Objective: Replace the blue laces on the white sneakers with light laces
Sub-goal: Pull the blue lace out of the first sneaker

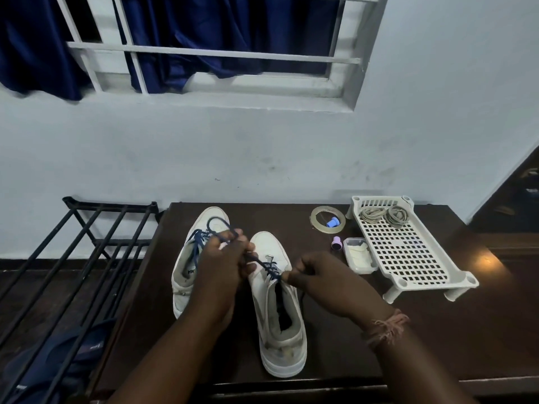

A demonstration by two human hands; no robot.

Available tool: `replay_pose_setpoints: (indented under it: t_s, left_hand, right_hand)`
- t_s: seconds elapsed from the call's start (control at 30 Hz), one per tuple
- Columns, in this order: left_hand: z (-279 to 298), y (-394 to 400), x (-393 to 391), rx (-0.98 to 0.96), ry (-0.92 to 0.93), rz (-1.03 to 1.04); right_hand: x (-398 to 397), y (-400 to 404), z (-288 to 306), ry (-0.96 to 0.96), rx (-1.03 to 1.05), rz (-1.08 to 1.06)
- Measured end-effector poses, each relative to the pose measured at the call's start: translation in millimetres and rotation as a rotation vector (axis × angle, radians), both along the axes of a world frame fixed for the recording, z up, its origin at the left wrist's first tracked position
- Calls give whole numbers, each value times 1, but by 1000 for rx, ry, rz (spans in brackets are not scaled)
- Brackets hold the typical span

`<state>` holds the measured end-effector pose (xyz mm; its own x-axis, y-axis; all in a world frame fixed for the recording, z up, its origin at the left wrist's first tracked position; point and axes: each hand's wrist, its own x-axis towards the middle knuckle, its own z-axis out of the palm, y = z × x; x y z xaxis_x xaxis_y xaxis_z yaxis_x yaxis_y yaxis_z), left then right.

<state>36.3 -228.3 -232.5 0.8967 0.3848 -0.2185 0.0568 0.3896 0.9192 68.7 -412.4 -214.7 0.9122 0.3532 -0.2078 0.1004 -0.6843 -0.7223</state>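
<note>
Both hands' fingers (pixel 233 237) pinch the blue lace (pixel 264 265) on the right sneaker (pixel 274 316).

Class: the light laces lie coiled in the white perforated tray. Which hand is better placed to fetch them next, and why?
Probably the right hand: the light laces and tray lie on its side. The left hand grips the blue lace, farther off.
</note>
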Motion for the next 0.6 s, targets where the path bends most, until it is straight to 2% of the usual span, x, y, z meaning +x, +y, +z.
replay_pose_setpoints:
  t_s: [0.1,0.2,0.27,0.37,0.4,0.5,0.6]
  left_hand:
    - [11,19,4,-105,-51,135]
    - [8,28,0,-19,70,61]
    - [-1,25,-7,203,232,-87]
    - [-4,11,-17,873,390,-324]
    - [-6,6,-18,945,381,-319]
    - [-13,-7,-22,788,314,-337]
    - [-15,-10,-19,804,290,-373]
  right_hand:
    - [8,-4,-6,-10,53,-130]
    - [8,-1,-10,-114,-73,-245]
    - [7,6,-9,-208,-168,-260]
    - [7,11,-9,-233,-124,-164]
    - [5,11,-8,-187,-88,-107]
    - [-6,11,-11,-69,-108,-11]
    - [-9,15,-18,-58,-104,-39]
